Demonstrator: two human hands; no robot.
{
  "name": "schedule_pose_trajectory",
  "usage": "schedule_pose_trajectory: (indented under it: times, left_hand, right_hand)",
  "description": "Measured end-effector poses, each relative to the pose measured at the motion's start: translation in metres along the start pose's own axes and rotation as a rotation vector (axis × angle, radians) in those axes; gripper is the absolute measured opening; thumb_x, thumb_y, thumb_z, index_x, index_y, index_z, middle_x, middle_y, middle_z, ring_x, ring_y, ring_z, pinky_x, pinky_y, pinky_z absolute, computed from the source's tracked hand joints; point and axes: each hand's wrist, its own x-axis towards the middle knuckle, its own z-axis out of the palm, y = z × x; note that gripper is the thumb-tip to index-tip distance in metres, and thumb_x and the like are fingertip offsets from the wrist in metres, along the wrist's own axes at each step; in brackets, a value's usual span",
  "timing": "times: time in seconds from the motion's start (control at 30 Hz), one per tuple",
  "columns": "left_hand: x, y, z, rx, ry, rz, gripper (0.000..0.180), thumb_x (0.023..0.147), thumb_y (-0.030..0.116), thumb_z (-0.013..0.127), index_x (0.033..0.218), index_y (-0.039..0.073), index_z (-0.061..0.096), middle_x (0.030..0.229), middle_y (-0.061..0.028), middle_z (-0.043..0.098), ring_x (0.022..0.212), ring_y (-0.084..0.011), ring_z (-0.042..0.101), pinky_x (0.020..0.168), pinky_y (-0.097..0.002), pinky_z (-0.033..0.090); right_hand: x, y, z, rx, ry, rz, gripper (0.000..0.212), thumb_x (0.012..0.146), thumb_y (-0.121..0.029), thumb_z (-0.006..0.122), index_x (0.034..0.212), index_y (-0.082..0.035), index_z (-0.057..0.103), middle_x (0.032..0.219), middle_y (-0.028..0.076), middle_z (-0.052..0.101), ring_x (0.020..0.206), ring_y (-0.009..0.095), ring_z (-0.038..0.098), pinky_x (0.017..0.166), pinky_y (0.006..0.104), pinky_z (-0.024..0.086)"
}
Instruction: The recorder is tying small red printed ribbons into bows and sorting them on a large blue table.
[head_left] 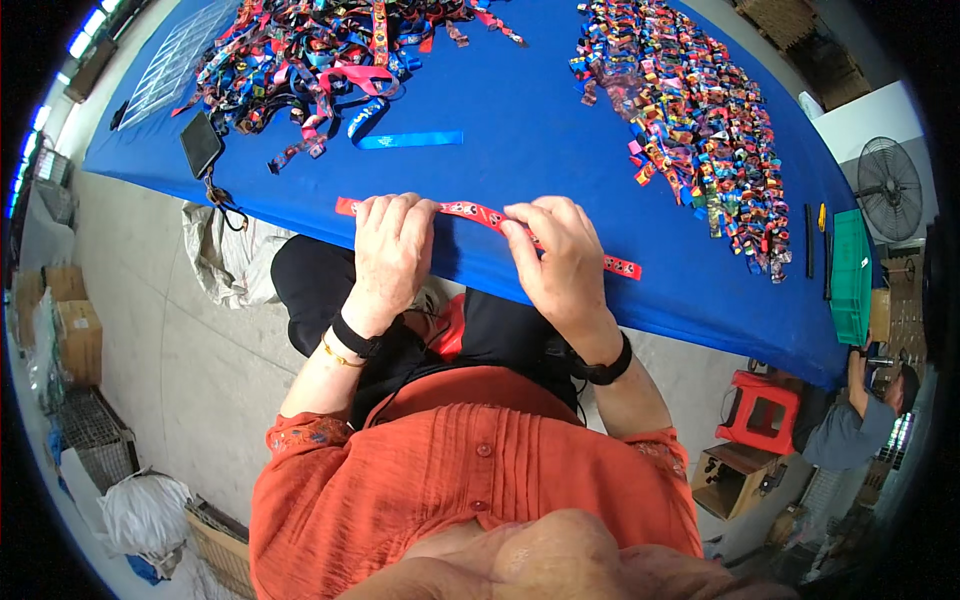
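Over the near edge of the blue-covered table, a red printed ribbon strap stretches between my two hands. My left hand closes on it near its left end, a short tip sticking out past the fingers. Further along, my right hand pinches the strap, and its other end reaches out to the right over the cloth. Between the hands the strap bows slightly upward. Beyond my left hand, a blue ribbon strap trails from a tangled heap of colourful straps.
Rows of rolled or folded colourful straps cover the table's right side. A phone-like black device and a white wire rack lie left. At right are a green crate, a fan, a red stool and another person.
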Motion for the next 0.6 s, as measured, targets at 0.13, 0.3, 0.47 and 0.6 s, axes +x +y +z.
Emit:
schedule_pose_trajectory:
  times: [0.13,0.3,0.47,0.6]
  left_hand:
    - [0.006,0.007,-0.003,-0.074,0.066,0.038,0.027,0.077,0.003,0.069,0.103,0.005,0.063,0.100,-0.0089,0.063,0.093,-0.0265,0.061,0.087,-0.0401,0.044]
    - [0.012,0.013,-0.001,-0.222,0.101,0.021,0.023,0.080,0.001,0.070,0.102,0.006,0.064,0.095,-0.0079,0.065,0.089,-0.0258,0.062,0.084,-0.0395,0.045]
    - [0.015,0.023,-0.003,-0.522,0.054,-0.230,0.011,0.086,0.002,0.066,0.097,0.004,0.068,0.088,-0.0088,0.068,0.085,-0.0257,0.064,0.080,-0.0361,0.047]
    - [0.018,0.023,-0.003,-0.986,-0.126,-0.647,0.009,0.091,0.008,0.067,0.097,0.001,0.070,0.088,-0.0048,0.070,0.081,-0.0130,0.063,0.072,-0.0275,0.049]
  right_hand:
    - [0.015,-0.002,0.013,0.115,0.048,-0.012,0.017,0.089,-0.023,0.069,0.099,-0.009,0.070,0.099,0.010,0.067,0.089,0.028,0.064,0.078,0.0394,0.050]
    - [0.018,-0.003,0.019,0.597,-0.238,0.220,0.015,0.095,-0.015,0.067,0.100,-0.001,0.069,0.089,0.008,0.070,0.081,0.015,0.066,0.071,0.0274,0.051]
    - [0.016,-0.002,0.021,0.808,-0.252,0.351,0.010,0.095,-0.008,0.067,0.098,0.001,0.068,0.085,0.001,0.068,0.079,0.004,0.059,0.069,0.0209,0.049]
    - [0.016,-0.001,0.015,0.796,-0.233,0.339,0.014,0.090,-0.013,0.070,0.091,0.000,0.067,0.080,0.009,0.071,0.070,0.011,0.065,0.063,0.0277,0.051]
